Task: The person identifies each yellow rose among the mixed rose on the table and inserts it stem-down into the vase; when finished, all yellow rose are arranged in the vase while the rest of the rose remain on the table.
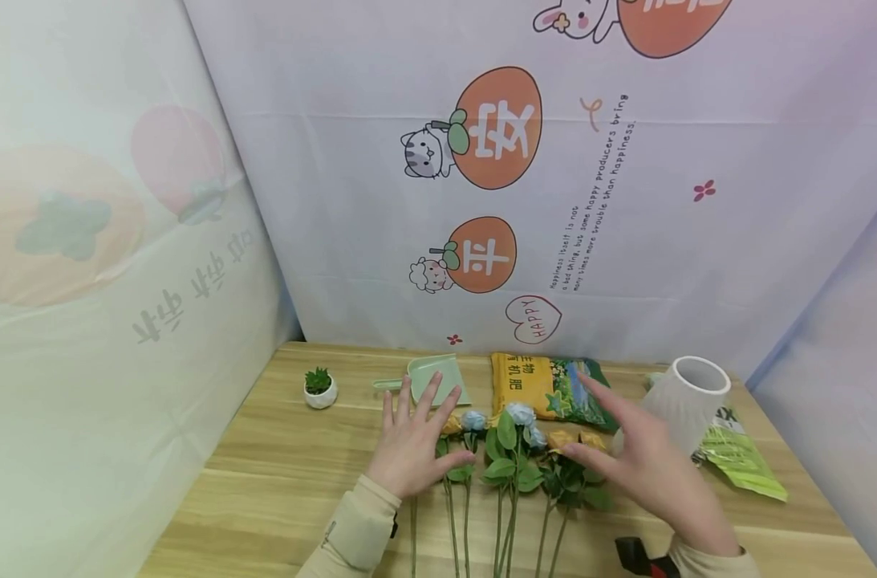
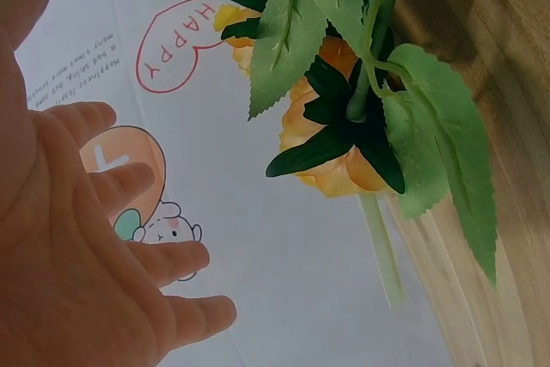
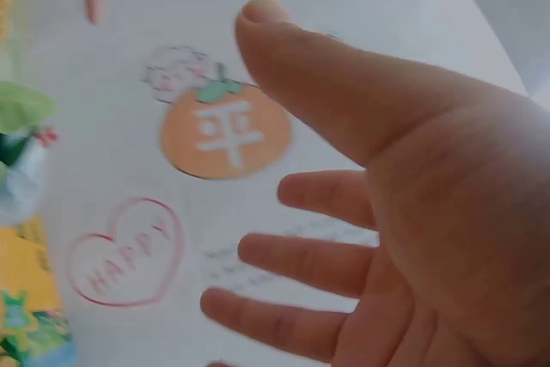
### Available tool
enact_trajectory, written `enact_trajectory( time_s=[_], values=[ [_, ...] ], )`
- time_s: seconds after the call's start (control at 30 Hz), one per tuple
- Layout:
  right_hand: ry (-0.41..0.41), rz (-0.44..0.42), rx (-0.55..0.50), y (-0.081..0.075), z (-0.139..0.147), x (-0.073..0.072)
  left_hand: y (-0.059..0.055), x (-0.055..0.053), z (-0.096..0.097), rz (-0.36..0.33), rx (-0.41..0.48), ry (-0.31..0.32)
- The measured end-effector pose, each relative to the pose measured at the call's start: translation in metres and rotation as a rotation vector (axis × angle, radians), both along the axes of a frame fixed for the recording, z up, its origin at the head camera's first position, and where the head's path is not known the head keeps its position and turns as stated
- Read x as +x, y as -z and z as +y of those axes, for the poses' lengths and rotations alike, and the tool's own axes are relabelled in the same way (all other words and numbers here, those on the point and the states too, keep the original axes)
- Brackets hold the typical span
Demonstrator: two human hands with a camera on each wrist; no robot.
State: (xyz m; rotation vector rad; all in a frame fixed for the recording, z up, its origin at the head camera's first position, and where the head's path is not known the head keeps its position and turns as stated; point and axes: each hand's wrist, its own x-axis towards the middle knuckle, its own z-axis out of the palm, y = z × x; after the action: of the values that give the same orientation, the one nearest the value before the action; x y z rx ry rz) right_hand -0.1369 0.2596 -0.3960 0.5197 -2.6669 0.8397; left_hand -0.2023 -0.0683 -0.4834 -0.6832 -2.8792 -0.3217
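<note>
Both hands are raised with fingers spread over a row of artificial roses, and neither holds anything. My left hand [image 1: 412, 449] is above the left end of the row; in the left wrist view an orange rose [image 2: 344, 174] with green leaves is beside the left hand [image 2: 94, 229]. On the right, my right hand [image 1: 651, 461] hovers near the yellow roses [image 1: 561, 439], thumb apart from the fingers. Blue roses [image 1: 520, 414] lie in the middle, their long stems pointing towards me. The right wrist view shows the right hand [image 3: 438, 195] with an empty palm.
Behind the roses lie a pale green dustpan [image 1: 445, 377] and a yellow-green fertilizer bag [image 1: 522, 388]. A white ribbed vase [image 1: 680, 405] stands at the right, beside a light green packet [image 1: 745, 459]. A small potted plant [image 1: 320, 392] is at the left. Printed cloth [image 1: 366, 265] hangs behind the table.
</note>
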Motion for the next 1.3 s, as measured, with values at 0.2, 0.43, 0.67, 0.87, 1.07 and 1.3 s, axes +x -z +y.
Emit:
enact_trajectory(
  time_s=[0.2,0.43,0.67,0.87,1.07,1.3],
  values=[
    [0.130,0.119,-0.178,-0.016,0.033,0.013,-0.004,-0.002,-0.005,0.014,0.026,0.017],
    [0.464,0.211,-0.458,-0.019,0.073,0.016,-0.011,-0.001,-0.021,0.069,0.122,0.006],
    [0.439,-0.041,-0.385,-0.002,0.099,0.007,0.000,0.015,-0.050,0.020,0.127,-0.026],
    [0.310,-0.195,-0.373,0.013,0.109,-0.008,0.021,0.034,-0.080,-0.130,0.170,-0.024],
    [0.260,-0.205,-0.413,0.020,0.113,-0.012,0.039,0.039,-0.093,-0.284,0.321,0.055],
    [0.256,-0.202,-0.403,0.021,0.114,-0.012,0.045,0.038,-0.089,-0.335,0.341,0.103]
  ],
)
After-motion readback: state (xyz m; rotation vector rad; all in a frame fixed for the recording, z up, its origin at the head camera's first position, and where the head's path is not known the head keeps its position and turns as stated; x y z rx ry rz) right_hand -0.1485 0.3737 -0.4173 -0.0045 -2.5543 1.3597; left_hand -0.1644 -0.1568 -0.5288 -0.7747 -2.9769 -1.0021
